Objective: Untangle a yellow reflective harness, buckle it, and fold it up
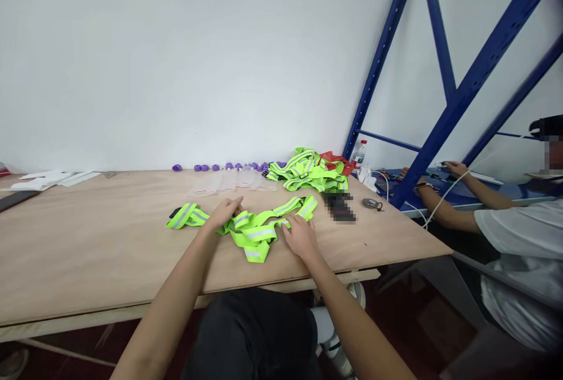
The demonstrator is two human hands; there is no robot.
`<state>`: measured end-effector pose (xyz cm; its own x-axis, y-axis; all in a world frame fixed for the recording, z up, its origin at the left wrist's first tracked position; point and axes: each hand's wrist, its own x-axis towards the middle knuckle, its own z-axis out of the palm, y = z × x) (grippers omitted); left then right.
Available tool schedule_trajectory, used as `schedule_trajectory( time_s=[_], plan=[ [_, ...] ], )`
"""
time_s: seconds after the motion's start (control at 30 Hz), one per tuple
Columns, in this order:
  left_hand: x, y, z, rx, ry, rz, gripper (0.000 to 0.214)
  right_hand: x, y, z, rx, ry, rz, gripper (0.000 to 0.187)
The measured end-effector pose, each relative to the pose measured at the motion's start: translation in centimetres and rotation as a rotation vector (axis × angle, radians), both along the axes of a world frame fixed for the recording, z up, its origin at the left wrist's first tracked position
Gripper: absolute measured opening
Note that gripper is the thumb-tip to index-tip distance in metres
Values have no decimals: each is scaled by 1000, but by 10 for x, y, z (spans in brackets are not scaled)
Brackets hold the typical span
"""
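Note:
A neon-green reflective strap vest with grey stripes lies spread on the plywood table in front of me. My left hand rests flat on its left part, fingers stretched out over the straps. My right hand lies on its right side, fingers flat and pressing the fabric near a folded strap end. Neither hand lifts anything off the table.
A heap of more green vests sits at the table's back right, with clear plastic bags and purple caps along the wall. A water bottle, blue shelf frame and a seated person are at right.

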<state>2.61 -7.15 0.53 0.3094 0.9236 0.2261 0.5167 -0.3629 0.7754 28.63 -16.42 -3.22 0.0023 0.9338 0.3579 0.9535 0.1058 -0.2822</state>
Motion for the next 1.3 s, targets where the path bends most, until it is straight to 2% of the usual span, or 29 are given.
schedule_trajectory(
  time_s=[0.17,0.3,0.43,0.7,0.9,1.17,1.3],
  plan=[
    [-10,-6,3,-45,213,-84,51,1,0,-1,2,32,2,34],
    [0,-5,6,4,327,-114,15,1,-1,0,1,46,10,33],
    [14,0,-1,8,414,-134,33,0,-1,1,-3,51,1,32],
    [23,19,-11,-54,387,-71,30,0,-2,3,-16,26,13,28],
    [25,34,-15,-81,92,29,21,-1,-4,7,-39,-10,11,27],
    [11,59,-26,-167,-600,244,30,-3,-2,6,-58,-48,-27,27],
    [1,67,-32,-190,-874,252,35,-3,-1,3,-58,-61,-40,27]
  ],
)
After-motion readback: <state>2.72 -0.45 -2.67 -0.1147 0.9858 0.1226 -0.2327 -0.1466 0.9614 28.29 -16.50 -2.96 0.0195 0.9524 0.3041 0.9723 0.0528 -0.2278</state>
